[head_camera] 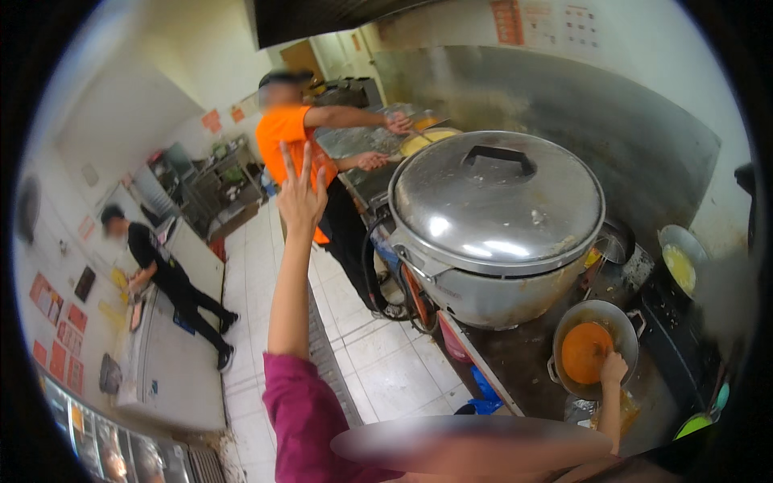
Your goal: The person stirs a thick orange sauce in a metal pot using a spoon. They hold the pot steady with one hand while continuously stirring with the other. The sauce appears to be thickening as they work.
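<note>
My left hand [302, 202] is raised at the end of an outstretched arm, with several fingers up and spread and nothing held. Behind it stands a person in an orange shirt. My right hand [614, 369] is closed over the right side of a metal pot [563, 326] with two side handles. Orange sauce [583, 353] fills the pot's lower part. A small dark part of a utensil [599, 350] shows in the sauce by my fingers; its handle is mostly hidden by my hand.
A large lidded metal cooker [483, 296] stands behind the pot. The person in orange [290, 136] holds a pan of yellow food [416, 142]. Another person in black [154, 253] works at a white chest [175, 356]. A pan with yellow liquid [679, 265] sits at right.
</note>
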